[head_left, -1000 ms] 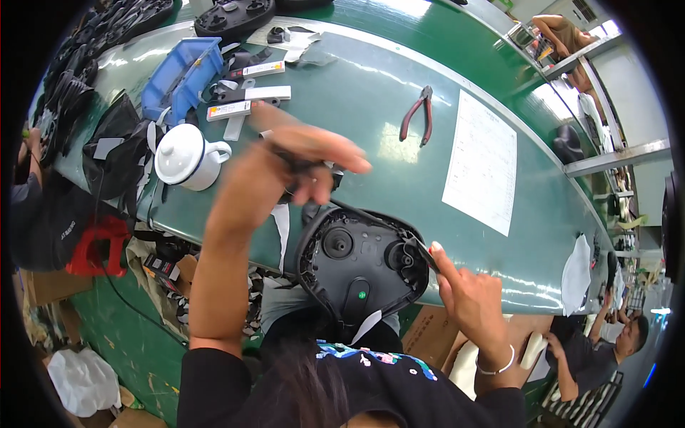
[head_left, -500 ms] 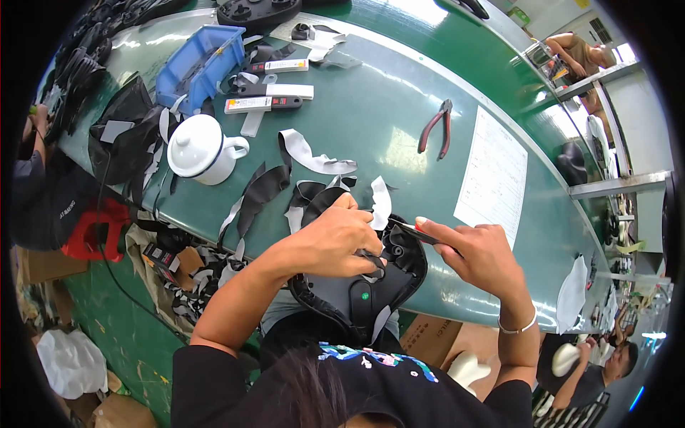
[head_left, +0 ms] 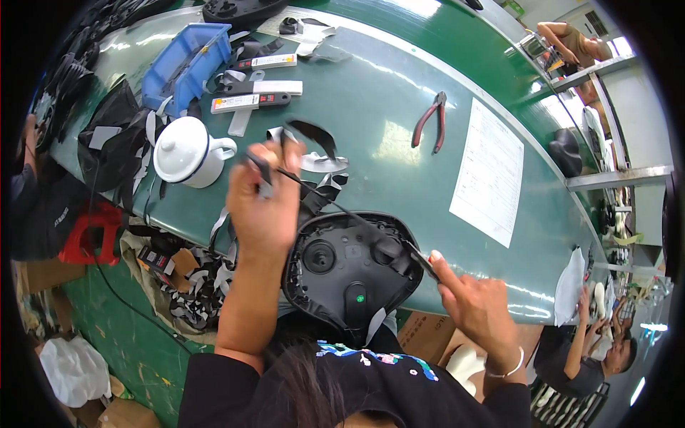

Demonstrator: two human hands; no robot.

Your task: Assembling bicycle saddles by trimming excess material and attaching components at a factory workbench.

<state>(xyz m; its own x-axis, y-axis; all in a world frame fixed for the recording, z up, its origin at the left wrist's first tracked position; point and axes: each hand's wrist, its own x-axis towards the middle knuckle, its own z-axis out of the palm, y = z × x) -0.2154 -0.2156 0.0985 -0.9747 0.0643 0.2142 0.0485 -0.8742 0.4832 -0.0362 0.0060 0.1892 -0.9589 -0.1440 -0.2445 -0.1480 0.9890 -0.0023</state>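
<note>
An upturned black saddle (head_left: 339, 267) with a round socket and a green dot on its underside rests at the table's front edge, against my lap. My left hand (head_left: 264, 203), blurred by motion, is closed on a black strip of trim (head_left: 330, 202) above the table, left of the saddle. That strip is stretched back to the saddle's right side. My right hand (head_left: 477, 303) grips a slim dark knife (head_left: 422, 261), its tip at the saddle's right rim near the strip. Loose black-and-white scraps (head_left: 325, 162) lie behind the saddle.
A white lidded mug (head_left: 187, 153), a blue bin (head_left: 187, 68) and boxed blades (head_left: 250, 102) stand or lie at left. Farther right are red-handled cutters (head_left: 430, 123) and a paper sheet (head_left: 489, 171). A bag of scraps (head_left: 196, 289) sits below the table edge. Other people work at both sides.
My left hand has swung up and left from over the saddle, drawing the black strip out with it. My right hand has dropped slightly, with the knife still at the rim.
</note>
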